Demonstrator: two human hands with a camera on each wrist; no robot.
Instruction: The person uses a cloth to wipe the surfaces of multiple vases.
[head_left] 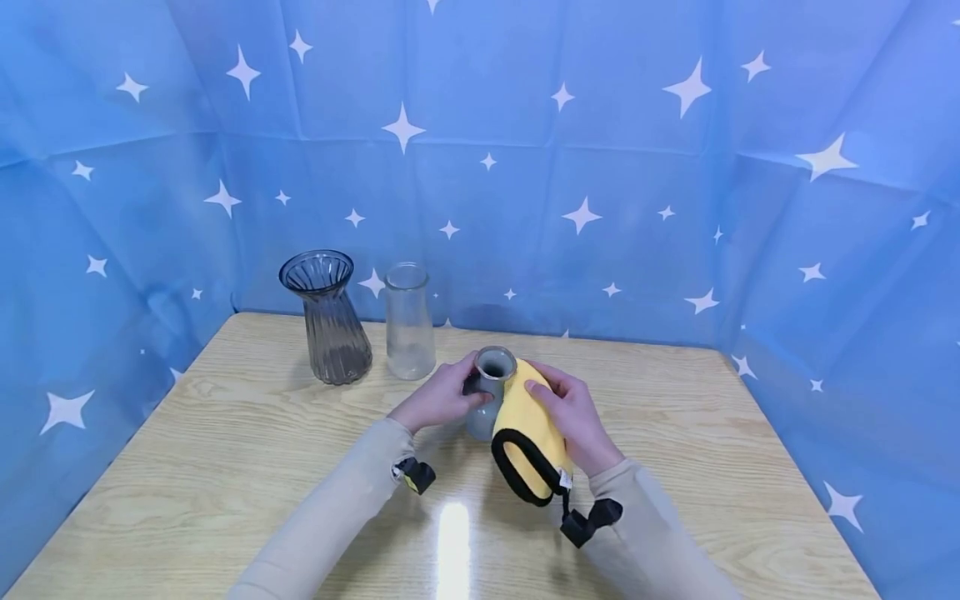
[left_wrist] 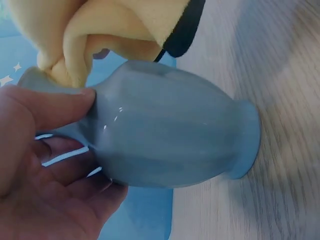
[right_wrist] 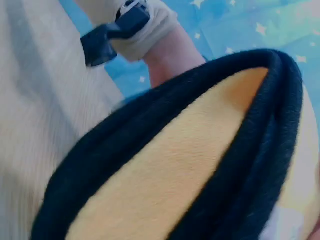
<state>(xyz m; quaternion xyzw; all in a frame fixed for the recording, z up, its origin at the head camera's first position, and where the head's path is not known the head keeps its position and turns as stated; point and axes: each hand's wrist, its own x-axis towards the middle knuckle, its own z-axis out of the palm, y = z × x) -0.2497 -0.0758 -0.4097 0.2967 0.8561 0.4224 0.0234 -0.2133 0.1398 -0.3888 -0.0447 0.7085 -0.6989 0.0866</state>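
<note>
A glossy grey-blue vase (head_left: 482,421) with a narrow neck and flared rim is held by my left hand (head_left: 442,395). In the left wrist view the thumb and fingers wrap the neck of the vase (left_wrist: 165,125), and its foot is close to the table; I cannot tell if it touches. My right hand (head_left: 573,412) grips a yellow cloth (head_left: 525,417) with black edging and a small white tag. That cloth (left_wrist: 120,25) meets the vase near its rim. The folded cloth (right_wrist: 165,165) fills much of the right wrist view, hiding most of the right hand.
Farther back on the left of the wooden table (head_left: 225,467) stand a dark ribbed glass vase (head_left: 337,333) and a clear glass vase (head_left: 410,329). Behind the table hangs a blue curtain (head_left: 495,192) with white stars. Both wrists carry black straps.
</note>
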